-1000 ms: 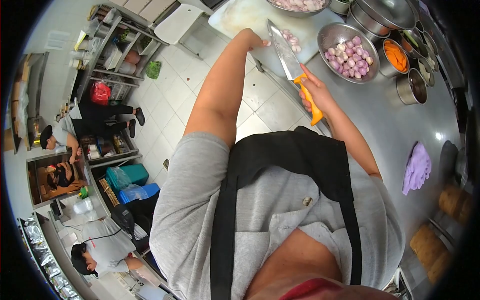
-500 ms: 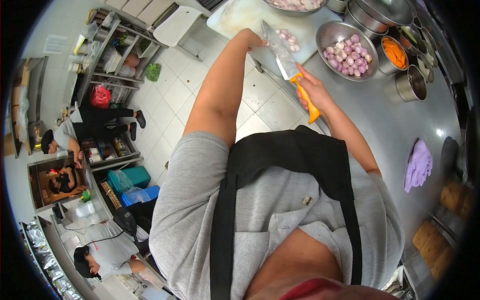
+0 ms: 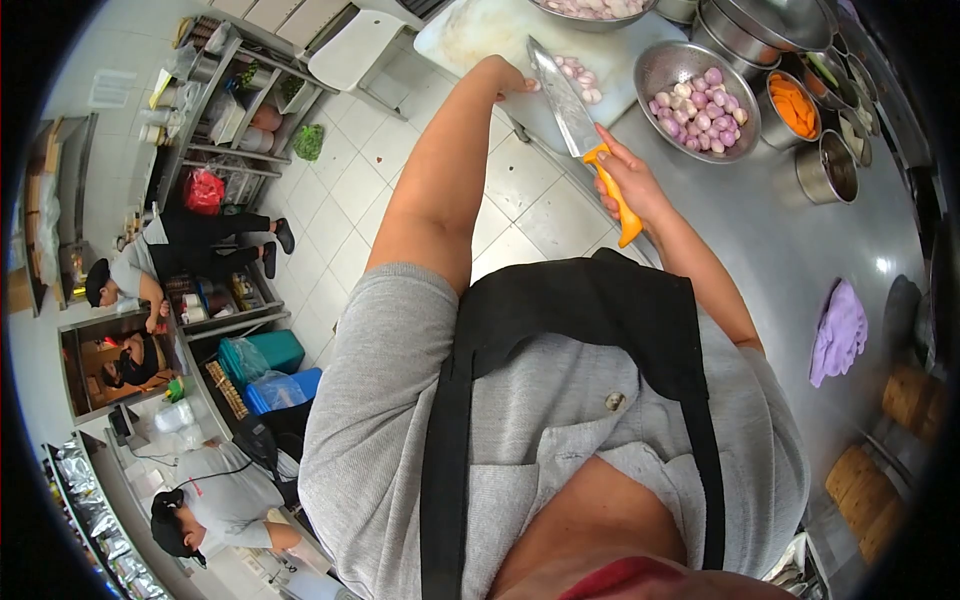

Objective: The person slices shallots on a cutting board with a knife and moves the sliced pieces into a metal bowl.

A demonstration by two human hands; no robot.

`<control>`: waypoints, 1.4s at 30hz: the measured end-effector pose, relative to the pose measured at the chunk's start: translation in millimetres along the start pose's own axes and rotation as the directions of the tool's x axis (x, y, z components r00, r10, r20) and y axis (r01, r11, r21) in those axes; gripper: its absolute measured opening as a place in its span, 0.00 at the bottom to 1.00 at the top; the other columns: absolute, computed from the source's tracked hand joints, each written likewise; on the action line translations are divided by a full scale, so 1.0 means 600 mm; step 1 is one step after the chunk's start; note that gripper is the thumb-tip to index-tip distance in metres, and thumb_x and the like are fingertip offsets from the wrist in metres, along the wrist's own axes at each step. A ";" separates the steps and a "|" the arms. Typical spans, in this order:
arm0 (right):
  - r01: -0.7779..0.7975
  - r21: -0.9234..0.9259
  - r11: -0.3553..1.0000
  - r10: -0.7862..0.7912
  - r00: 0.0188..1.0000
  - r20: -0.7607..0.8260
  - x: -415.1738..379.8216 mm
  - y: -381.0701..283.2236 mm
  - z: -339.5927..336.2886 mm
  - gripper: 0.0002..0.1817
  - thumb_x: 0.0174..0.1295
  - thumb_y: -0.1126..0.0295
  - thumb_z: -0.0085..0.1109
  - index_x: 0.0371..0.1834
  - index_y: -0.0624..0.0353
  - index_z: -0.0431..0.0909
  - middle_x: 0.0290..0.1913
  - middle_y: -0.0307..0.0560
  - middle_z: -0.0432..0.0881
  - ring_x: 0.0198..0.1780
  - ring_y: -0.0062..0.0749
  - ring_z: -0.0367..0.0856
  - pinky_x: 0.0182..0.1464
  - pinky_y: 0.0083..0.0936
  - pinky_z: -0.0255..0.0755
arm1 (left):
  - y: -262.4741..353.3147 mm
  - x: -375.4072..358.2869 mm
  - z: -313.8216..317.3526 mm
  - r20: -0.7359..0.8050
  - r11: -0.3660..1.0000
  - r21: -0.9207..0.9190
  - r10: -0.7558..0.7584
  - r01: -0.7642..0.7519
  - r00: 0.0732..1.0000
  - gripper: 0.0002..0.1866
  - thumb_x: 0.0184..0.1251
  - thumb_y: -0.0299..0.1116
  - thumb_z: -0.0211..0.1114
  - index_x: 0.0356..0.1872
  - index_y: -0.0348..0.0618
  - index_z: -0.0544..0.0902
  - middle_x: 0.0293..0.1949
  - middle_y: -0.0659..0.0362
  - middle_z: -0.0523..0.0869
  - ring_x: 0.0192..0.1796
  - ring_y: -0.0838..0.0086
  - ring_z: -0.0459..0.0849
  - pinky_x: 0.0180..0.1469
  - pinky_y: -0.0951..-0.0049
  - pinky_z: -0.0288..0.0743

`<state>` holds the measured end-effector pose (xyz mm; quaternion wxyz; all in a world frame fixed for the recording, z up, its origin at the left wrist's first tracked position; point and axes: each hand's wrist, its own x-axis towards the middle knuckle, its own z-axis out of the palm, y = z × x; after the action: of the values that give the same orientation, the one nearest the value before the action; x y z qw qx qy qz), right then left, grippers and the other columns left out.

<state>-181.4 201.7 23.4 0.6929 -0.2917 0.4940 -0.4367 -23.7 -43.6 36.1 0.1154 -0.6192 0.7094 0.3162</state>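
Note:
My right hand (image 3: 632, 182) is wrapped around the orange handle of a large kitchen knife (image 3: 570, 112). Its broad blade points away from me over the white cutting board (image 3: 465, 35). My left hand (image 3: 510, 80) is at the board's near edge, left of the blade, fingers closed in a pinch on a small pale shallot (image 3: 535, 86), mostly covered by the fingertips. Just right of the blade lie several peeled shallots (image 3: 580, 74). A perforated steel bowl (image 3: 648, 68) of purple shallots (image 3: 705, 112) stands right of the board.
Another bowl (image 3: 590, 16) of shallots is at the board's far side. Steel pots (image 3: 828, 170) and a container of orange pieces (image 3: 793, 105) stand on the steel counter (image 3: 740, 215), with a purple cloth (image 3: 838, 335). Two people (image 3: 215, 490) work at left, near shelves.
The view has shifted very slightly. Both hands and the knife keep nearly the same places, and the people at left have barely moved.

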 end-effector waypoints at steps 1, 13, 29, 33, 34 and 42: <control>0.005 -0.012 1.000 -0.005 1.000 0.002 -0.001 0.000 -0.002 0.30 0.68 0.62 0.44 0.74 0.39 0.51 0.23 0.39 0.69 0.14 0.20 0.64 0.16 0.20 0.61 | 0.000 0.005 0.002 0.001 1.000 0.009 -0.007 0.007 1.000 0.33 0.42 0.57 0.77 0.33 0.31 0.82 0.28 0.57 0.80 0.22 0.75 0.72 0.23 0.76 0.71; -0.008 -0.054 0.999 0.008 1.000 0.011 0.008 -0.003 0.005 0.30 0.69 0.62 0.44 0.74 0.39 0.51 0.22 0.39 0.68 0.14 0.20 0.64 0.16 0.21 0.62 | -0.017 0.032 0.009 -0.047 0.998 -0.063 -0.017 0.014 0.999 0.33 0.41 0.54 0.78 0.34 0.29 0.81 0.31 0.54 0.82 0.25 0.72 0.77 0.25 0.76 0.74; 0.066 -0.189 0.980 -0.082 0.994 -0.074 -0.016 -0.018 -0.009 0.30 0.69 0.65 0.43 0.74 0.41 0.50 0.23 0.38 0.68 0.14 0.20 0.65 0.16 0.22 0.63 | -0.040 -0.001 0.032 -0.450 0.766 -0.080 0.544 -0.638 0.709 0.15 0.51 0.37 0.73 0.36 0.38 0.82 0.30 0.57 0.85 0.35 0.74 0.81 0.41 0.74 0.74; 0.018 -0.077 0.997 -0.021 0.999 -0.039 -0.023 -0.011 -0.007 0.28 0.70 0.61 0.44 0.73 0.35 0.52 0.22 0.37 0.68 0.14 0.18 0.63 0.17 0.18 0.61 | -0.033 -0.033 0.035 -0.334 0.941 -0.239 0.152 -0.240 0.930 0.27 0.42 0.46 0.78 0.38 0.35 0.80 0.35 0.50 0.85 0.37 0.65 0.83 0.40 0.70 0.76; 0.010 -0.049 0.999 -0.011 1.000 -0.025 -0.021 -0.011 -0.007 0.29 0.70 0.61 0.44 0.73 0.35 0.52 0.22 0.38 0.68 0.14 0.18 0.63 0.17 0.18 0.61 | -0.026 -0.040 0.031 -0.236 0.956 -0.249 0.094 -0.154 0.967 0.30 0.40 0.48 0.78 0.38 0.33 0.79 0.36 0.48 0.85 0.38 0.63 0.84 0.42 0.69 0.76; 0.003 0.007 1.000 -0.003 1.000 0.029 -0.008 -0.011 -0.008 0.30 0.69 0.61 0.45 0.74 0.41 0.50 0.24 0.40 0.70 0.16 0.20 0.65 0.18 0.20 0.62 | -0.025 -0.004 0.024 -0.202 0.992 -0.022 0.118 -0.125 0.972 0.36 0.38 0.55 0.78 0.40 0.31 0.82 0.41 0.44 0.85 0.45 0.57 0.84 0.48 0.65 0.75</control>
<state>-188.4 203.0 29.0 0.7004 -0.2964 0.4821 -0.4350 -12.4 -33.8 21.5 0.0131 -0.6054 0.7483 0.2707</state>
